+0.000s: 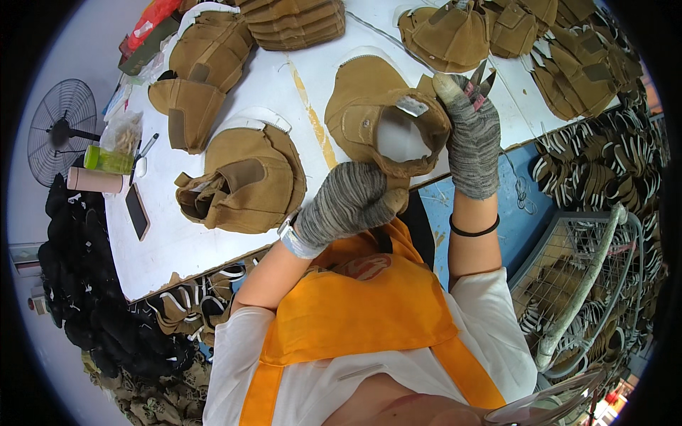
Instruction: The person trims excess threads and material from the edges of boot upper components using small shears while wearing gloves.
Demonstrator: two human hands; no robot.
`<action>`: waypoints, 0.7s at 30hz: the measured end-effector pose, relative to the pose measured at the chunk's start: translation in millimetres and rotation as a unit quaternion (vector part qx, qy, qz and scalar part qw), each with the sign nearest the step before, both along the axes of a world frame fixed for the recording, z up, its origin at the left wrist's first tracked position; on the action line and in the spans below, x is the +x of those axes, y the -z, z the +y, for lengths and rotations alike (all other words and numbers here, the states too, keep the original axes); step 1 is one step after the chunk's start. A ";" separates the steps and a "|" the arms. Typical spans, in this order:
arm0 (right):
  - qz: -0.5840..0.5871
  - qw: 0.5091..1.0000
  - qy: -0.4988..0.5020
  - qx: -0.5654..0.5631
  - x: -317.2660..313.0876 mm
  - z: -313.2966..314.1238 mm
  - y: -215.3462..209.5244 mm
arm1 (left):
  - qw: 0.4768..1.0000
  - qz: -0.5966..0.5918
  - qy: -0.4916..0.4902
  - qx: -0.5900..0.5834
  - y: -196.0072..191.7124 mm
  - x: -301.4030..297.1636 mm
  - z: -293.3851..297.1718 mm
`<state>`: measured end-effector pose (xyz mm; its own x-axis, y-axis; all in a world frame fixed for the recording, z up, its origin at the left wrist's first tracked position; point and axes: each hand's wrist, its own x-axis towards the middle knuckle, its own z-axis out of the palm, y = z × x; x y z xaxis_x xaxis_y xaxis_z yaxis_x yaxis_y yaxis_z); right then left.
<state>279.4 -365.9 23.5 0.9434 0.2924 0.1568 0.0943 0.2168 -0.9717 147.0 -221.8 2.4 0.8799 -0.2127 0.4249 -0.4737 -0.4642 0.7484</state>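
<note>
My two hands wear grey knitted gloves. The left hand (348,202) is closed on the near edge of a brown fabric shoe upper (359,106), whose round opening is turned toward me. A small pale label shows inside the opening, and a white edge strip runs along its far side. In my right hand (472,142) is a pair of small thread snips (482,86) with pink wrapping, blades pointing away from me. The right thumb lies against the upper's right rim. Just left of my left hand another brown shoe upper (249,177) rests on the white table (163,245).
Stacked brown uppers (209,64) lie at the far left, more (579,71) at the far right. A phone (137,211) and a pink cup (96,180) stand near the left edge. At right is a wire basket cart (575,277) full of uppers. A fan (62,131) stands left.
</note>
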 end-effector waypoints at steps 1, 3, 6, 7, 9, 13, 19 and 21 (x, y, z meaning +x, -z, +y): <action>-0.008 1.000 -0.006 0.001 -1.1 1.2 -2.3 | 1.000 0.004 0.003 -0.015 -1.7 0.3 0.0; -0.035 0.999 -0.005 -0.013 -2.0 0.5 -2.2 | 0.997 0.075 0.005 0.004 7.5 -1.9 5.6; -0.121 0.990 0.015 -0.067 4.2 2.9 -0.6 | 0.993 0.116 0.021 -0.012 -1.1 0.3 8.9; -0.162 0.982 0.025 -0.089 3.6 3.9 0.3 | 0.992 0.119 0.029 -0.024 -5.0 0.4 8.4; -0.101 0.986 0.026 -0.127 -3.3 10.2 -15.5 | 0.998 0.040 -0.003 -0.040 -4.1 1.9 3.4; -0.304 0.922 0.038 -0.237 8.0 8.3 6.0 | 0.999 -0.012 -0.018 -0.036 -3.4 3.2 0.5; -0.176 0.974 -0.025 -0.141 6.4 7.9 10.7 | 0.983 0.015 -0.086 -0.162 22.5 -4.6 -0.9; -0.109 0.987 -0.014 -0.117 10.7 3.5 16.4 | 0.945 0.051 -0.157 -0.283 18.5 -4.3 -6.4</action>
<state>290.1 -362.4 7.1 0.8860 0.3702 0.2794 0.3031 -0.0062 -0.9529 142.7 -228.3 -16.1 0.9045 0.3004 0.3026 -0.2915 -0.0822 0.9530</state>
